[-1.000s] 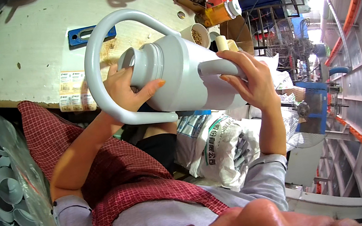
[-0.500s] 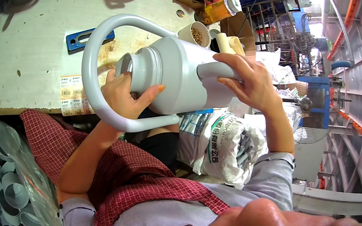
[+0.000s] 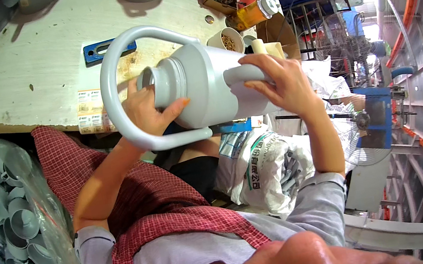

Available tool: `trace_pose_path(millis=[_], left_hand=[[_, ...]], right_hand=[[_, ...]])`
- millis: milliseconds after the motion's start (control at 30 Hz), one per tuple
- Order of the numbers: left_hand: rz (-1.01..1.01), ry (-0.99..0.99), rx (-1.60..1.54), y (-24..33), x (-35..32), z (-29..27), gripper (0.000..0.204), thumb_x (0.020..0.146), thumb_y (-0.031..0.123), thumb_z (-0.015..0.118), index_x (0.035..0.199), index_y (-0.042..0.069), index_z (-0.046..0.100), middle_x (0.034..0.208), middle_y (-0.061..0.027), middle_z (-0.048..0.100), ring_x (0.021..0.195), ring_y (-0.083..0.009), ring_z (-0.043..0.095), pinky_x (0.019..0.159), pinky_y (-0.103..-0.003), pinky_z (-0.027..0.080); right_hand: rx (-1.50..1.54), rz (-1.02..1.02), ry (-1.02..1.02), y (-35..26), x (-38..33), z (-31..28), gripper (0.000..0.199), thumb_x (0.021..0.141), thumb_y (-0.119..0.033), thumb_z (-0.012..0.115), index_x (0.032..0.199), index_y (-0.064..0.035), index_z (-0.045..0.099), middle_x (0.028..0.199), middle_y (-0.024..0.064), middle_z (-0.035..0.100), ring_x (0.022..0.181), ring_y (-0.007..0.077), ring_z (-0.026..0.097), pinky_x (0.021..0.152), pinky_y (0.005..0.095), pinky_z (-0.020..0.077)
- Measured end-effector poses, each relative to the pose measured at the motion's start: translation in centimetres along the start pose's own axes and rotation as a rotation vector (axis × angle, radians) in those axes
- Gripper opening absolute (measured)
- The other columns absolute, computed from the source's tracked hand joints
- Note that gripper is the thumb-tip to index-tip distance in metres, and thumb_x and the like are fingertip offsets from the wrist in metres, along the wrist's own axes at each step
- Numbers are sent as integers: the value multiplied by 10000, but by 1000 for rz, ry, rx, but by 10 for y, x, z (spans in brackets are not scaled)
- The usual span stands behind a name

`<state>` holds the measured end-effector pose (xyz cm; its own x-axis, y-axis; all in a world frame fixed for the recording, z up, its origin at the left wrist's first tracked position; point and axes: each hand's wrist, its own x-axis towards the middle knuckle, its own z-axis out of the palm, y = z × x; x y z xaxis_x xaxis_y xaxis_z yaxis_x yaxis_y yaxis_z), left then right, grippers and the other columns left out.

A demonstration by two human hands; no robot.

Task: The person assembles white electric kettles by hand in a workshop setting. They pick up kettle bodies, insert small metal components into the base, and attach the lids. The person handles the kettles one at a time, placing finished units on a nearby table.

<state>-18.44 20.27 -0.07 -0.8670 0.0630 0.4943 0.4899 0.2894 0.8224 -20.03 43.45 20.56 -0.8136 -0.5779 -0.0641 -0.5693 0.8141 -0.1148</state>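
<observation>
Since the earlier frames the grey jug (image 3: 204, 86) has shifted a little toward the person's right and its neck has turned more toward the camera, while both hands have kept their places on it. It is held on its side in the air above the lap, in front of the edge of the pale tabletop (image 3: 30, 72). Its big loop handle (image 3: 110, 81) arcs round the left hand (image 3: 150, 111), whose grip is closed about the jug's neck, thumb lying across the body. The right hand (image 3: 278, 80) has its grip wrapped over the side spout (image 3: 244, 73), fingers curled on top. On the tabletop behind lie a blue flat piece (image 3: 99, 51), a small cup of brownish bits (image 3: 230, 40) and an orange container (image 3: 253, 12). A clear bag of grey funnel-shaped parts (image 3: 16, 229) sits at the person's left, and a white printed sack (image 3: 264, 170) lies below the jug.
</observation>
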Motion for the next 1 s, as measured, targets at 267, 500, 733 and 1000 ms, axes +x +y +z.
trace_pose_path(millis=[267, 500, 733, 1000], left_hand=[[-374, 174, -215, -7, 8, 16, 597, 995, 496, 492, 921, -60, 697, 891, -217, 680, 825, -321, 624, 777, -435, 482], [-574, 581, -168, -8, -16, -68, 393, 1009, 335, 552, 946, -26, 694, 858, -82, 681, 794, -131, 587, 716, -285, 489], [-695, 800, -362, 16, -93, -225, 602, 1010, 505, 413, 1238, -30, 572, 1153, -150, 648, 998, -258, 661, 862, -386, 551], [-705, 835, -420, 32, -116, -209, 509, 1029, 462, 404, 1199, 24, 599, 1095, -101, 658, 954, -205, 648, 838, -351, 531]], right_hand=[[-249, -434, 189, 40, 32, 2, 411, 844, -504, 680, 1009, -152, 545, 685, 77, 611, 558, 315, 623, 461, 415, 482], [-185, -356, 785, 7, 0, 19, 431, 772, -269, 779, 1168, -161, 648, 929, 47, 674, 719, 223, 657, 610, 316, 525], [446, 452, 522, 41, -130, 204, 153, 833, -11, 678, 985, -25, 684, 903, 131, 673, 819, 283, 663, 689, 342, 533], [609, 452, 391, 77, -102, 253, 446, 766, 175, 508, 1161, -3, 614, 1107, 192, 614, 967, 341, 644, 822, 392, 572]])
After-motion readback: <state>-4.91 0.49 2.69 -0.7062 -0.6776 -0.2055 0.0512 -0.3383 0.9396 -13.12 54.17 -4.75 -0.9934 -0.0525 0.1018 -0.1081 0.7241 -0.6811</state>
